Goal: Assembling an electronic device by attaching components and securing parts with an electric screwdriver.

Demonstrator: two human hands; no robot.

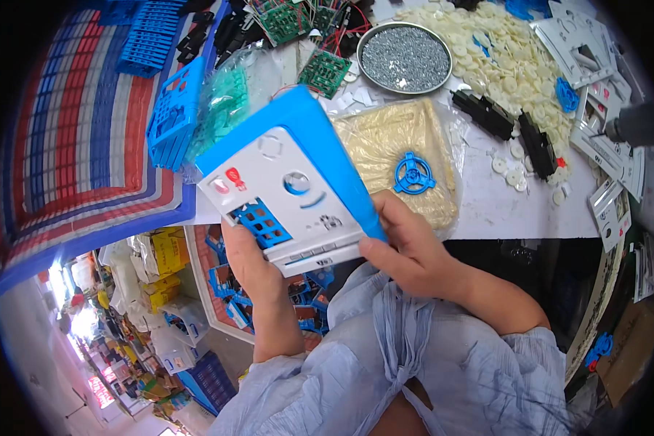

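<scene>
Both hands hold up a blue plastic box-shaped casing [287, 112] with a white front panel [298, 207]. The panel has a round opening, a grid of blue square holes and small red and black printed marks. At its lower left edge, my left hand [251, 265] grips the panel, the fingers hidden behind it. My right hand [414, 247] is closed on the lower right corner, thumb on the front. Just beyond the casing, a blue spoked plastic ring [415, 174] lies on a clear bag of yellowish parts [385, 134].
A round tin of small metal screws [405, 58] stands at the back beside heaped cream plastic discs [509, 43]. Black plastic parts [483, 115] and white panels [574, 54] lie to the right. Green circuit boards [325, 73] and blue casings [174, 116] are at left. Below sits a parts crate [232, 330].
</scene>
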